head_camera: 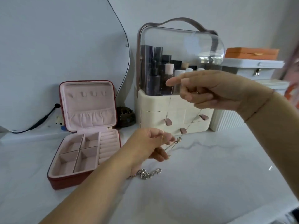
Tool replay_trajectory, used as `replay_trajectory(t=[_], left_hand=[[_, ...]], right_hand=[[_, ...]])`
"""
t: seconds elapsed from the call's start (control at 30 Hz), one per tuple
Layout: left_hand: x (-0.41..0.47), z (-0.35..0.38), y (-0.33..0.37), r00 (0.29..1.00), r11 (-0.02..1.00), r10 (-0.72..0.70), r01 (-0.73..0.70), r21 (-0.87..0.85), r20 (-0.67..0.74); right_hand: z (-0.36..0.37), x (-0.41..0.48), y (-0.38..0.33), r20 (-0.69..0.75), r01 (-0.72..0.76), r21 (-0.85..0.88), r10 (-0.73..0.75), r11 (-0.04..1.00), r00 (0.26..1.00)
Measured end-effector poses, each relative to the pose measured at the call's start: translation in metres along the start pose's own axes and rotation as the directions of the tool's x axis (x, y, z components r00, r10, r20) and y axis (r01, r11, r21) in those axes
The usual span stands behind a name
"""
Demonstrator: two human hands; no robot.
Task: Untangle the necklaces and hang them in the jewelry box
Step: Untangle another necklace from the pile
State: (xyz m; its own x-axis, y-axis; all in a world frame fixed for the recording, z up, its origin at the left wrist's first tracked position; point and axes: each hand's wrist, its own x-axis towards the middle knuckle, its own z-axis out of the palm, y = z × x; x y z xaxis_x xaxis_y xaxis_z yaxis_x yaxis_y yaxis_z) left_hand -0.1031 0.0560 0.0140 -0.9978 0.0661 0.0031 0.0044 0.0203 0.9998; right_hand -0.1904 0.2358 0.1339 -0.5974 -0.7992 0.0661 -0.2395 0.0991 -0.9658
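A thin gold necklace (168, 109) hangs stretched between my two hands above the white table. My right hand (213, 89) is raised in front of the cosmetic organiser, its fingers curled round the chain's upper part and the forefinger pointing left. Lower down, my left hand (152, 144) pinches the chain near a small knot with a pendant (178, 140). A heap of silver chain (145, 173) lies on the table just below my left wrist. The red jewelry box (87, 175) stands open at the left, with a pink lining and small hooks (87, 94) in its raised lid.
A cream cosmetic organiser (174, 113) with a clear dome and bottles stands behind my hands. To its right are a white case (254, 68) with an orange box (252, 53) on top. A mirror (64, 46) leans on the wall at the left, with a black cable (40, 122) below it.
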Motion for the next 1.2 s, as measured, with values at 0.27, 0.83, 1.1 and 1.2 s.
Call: replay_trajectory(t=[0.27, 0.83, 1.1, 1.2], left_hand=[[0.015, -0.022, -0.006, 0.971, 0.996, 0.061, -0.075, -0.052, -0.232], [0.013, -0.042, 0.011, 0.98, 0.718, -0.101, -0.048, -0.695, -0.173], [0.011, -0.042, 0.011, 0.996, 0.881, -0.083, 0.091, -0.464, 0.038], [0.007, -0.039, 0.011, 0.974, 0.938, -0.124, 0.178, -0.296, 0.191]], right_hand=[[-0.021, -0.032, -0.001, -0.06, -0.087, 0.034, 0.089, 0.996, 0.994], [-0.017, -0.081, 0.086, -0.469, -0.424, -0.072, 0.345, 0.903, 0.813], [-0.015, -0.08, 0.107, -0.623, -0.322, 0.02, 0.263, 0.947, 0.737], [-0.013, -0.075, 0.111, -0.714, -0.265, 0.018, 0.198, 0.964, 0.672]])
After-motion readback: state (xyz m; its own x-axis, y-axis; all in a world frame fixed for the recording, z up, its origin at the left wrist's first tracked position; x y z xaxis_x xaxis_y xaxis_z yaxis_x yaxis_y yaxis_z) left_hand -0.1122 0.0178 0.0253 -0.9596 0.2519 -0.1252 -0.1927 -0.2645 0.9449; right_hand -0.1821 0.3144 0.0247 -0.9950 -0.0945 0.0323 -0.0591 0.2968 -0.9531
